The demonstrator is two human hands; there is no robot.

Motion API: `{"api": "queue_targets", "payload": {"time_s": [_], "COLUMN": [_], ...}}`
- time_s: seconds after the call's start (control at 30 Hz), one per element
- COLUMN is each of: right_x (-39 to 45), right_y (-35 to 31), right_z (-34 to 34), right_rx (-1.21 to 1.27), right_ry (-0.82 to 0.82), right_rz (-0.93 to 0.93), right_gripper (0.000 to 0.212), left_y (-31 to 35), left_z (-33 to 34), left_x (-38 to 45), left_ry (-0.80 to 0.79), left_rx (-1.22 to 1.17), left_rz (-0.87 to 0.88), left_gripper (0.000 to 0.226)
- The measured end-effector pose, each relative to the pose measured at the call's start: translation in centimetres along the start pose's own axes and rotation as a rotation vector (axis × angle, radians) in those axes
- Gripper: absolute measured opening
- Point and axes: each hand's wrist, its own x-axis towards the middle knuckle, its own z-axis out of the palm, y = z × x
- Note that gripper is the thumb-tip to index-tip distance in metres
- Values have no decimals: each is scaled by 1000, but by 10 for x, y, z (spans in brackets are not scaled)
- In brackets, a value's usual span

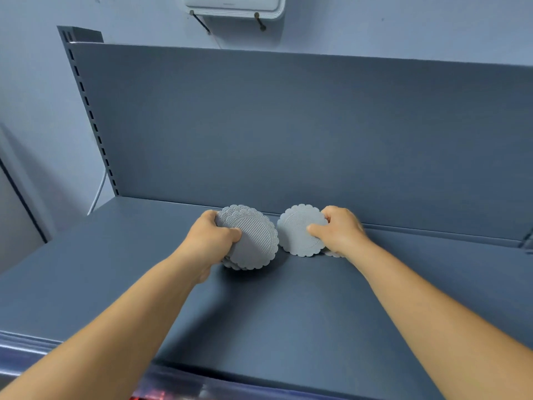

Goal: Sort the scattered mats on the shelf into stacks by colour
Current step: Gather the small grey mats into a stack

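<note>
My left hand point(212, 238) grips a bunch of several round grey mats with scalloped edges point(253, 241), tilted up off the dark shelf point(288, 313) near its back. My right hand point(339, 230) pinches a single paler grey mat point(297, 230) of the same shape, thumb on its face and fingers behind it, held tilted beside the bunch. The edge of another pale mat point(334, 253) peeks out from under my right wrist, lying on the shelf. The two held lots are close but do not touch.
The shelf's upright back panel point(288, 125) rises right behind the mats. A slotted post point(92, 119) stands at the back left. A white device point(233, 4) hangs on the wall above. The shelf's front lip point(202, 382) runs along the bottom.
</note>
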Motion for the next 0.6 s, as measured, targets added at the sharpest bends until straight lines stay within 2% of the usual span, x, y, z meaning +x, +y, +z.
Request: {"api": "queue_targets", "payload": {"time_s": [0.13, 0.27, 0.37, 0.43, 0.6], "right_x": [0, -3, -6, -9, -23], "right_y": [18, 27, 27, 27, 31], "right_z": [-8, -4, -4, -6, -16], "right_rx": [-191, -166, -20, 106, 481], "right_ry": [2, 15, 77, 102, 98], "right_rz": [98, 111, 102, 81, 138], "right_gripper": [23, 38, 28, 29, 56], "left_y": [5, 6, 5, 5, 8], "left_z": [8, 13, 17, 19, 29], "left_x": [0, 1, 1, 0, -5], "left_ry": [-40, -66, -78, -97, -191], "left_rx": [-5, -6, -16, -26, -78], "left_rz": [18, 25, 27, 26, 9], "left_gripper": [25, 26, 26, 27, 29]}}
